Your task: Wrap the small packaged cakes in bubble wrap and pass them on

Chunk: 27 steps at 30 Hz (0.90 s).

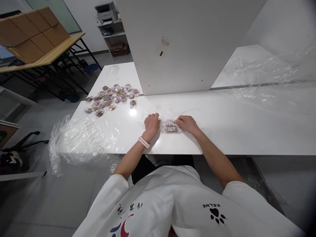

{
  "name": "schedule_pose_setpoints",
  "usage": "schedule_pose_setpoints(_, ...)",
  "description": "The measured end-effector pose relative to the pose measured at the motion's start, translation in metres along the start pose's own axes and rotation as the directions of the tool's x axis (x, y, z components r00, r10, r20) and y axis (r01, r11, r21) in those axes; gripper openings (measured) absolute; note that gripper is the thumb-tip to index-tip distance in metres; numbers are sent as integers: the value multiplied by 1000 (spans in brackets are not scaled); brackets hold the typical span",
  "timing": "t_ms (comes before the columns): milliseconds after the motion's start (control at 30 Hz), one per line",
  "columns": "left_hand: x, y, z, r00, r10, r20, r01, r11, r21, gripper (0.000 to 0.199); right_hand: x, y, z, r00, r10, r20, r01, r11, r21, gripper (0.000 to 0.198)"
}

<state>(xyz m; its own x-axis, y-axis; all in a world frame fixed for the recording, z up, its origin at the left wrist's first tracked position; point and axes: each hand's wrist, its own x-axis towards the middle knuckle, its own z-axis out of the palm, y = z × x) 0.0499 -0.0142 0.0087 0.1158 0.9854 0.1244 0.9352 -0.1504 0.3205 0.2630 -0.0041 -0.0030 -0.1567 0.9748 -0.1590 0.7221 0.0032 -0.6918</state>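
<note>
Close to the table's front edge, a clear plastic bag [170, 128] lies flat with small wrapped pieces, brownish and pinkish, showing through it. My left hand [151, 125], with a pale band on the wrist, is closed on the bag's left side, fingers curled. From the right, my right hand [188, 124] pinches the other side of the same bag near its contents. Loose film spreads out behind both hands. To the left lies a scattered pile of small individually wrapped pieces [116, 97], brown, pink and tan; their exact kind cannot be made out.
A stack of clear plastic bags [81, 136] hangs over the left front edge of the white table [247, 131]. A tall white panel [182, 49] stands behind my hands. Clear plastic sheeting [271, 72] lies at the right. Cardboard boxes [34, 34] sit on another table.
</note>
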Motion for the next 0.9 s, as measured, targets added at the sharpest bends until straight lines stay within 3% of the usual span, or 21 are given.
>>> schedule_pose_setpoints(67,-9,9,8,984,161,-77,-155,985,80,41,9,-2,5,1000,25,-18,-27,996,-87,26)
schedule_pose_setpoints(100,-17,14,13,964,259,-61,-252,963,98,48,11,-3,7,999,28,-25,-31,993,-117,25)
schedule_pose_setpoints(167,-34,21,23,922,384,44,-386,918,95,54,12,-2,8,998,26,-54,-34,986,-162,24)
schedule_pose_setpoints(233,-49,23,32,910,391,135,-403,912,73,68,5,-1,4,984,-46,-174,6,974,-229,22)
schedule_pose_setpoints(300,-57,20,37,924,344,169,-355,934,38,75,-11,1,-4,896,-195,-399,61,944,-323,23)
schedule_pose_setpoints(367,-59,14,38,928,327,181,-329,944,-18,73,-38,4,-12,734,-315,-602,87,923,-376,23)
schedule_pose_setpoints(400,-59,11,38,926,329,183,-326,944,-49,72,-54,5,-14,677,-339,-653,102,922,-374,23)
schedule_pose_setpoints(433,-58,9,37,925,334,179,-325,943,-75,72,-72,7,-13,661,-350,-664,127,924,-361,25)
schedule_pose_setpoints(533,-57,6,34,927,342,154,-324,937,-134,71,-114,13,6,764,-417,-492,237,891,-388,28)
schedule_pose_setpoints(633,-58,6,33,927,344,149,-318,932,-173,70,-118,23,34,831,-427,-356,222,842,-492,29)
schedule_pose_setpoints(767,-59,6,33,925,342,165,-311,932,-187,70,-71,26,53,849,-299,-436,114,909,-400,41)
schedule_pose_setpoints(900,-56,8,31,931,330,157,-296,933,-206,64,-29,3,60,790,-401,-463,332,915,-227,39)
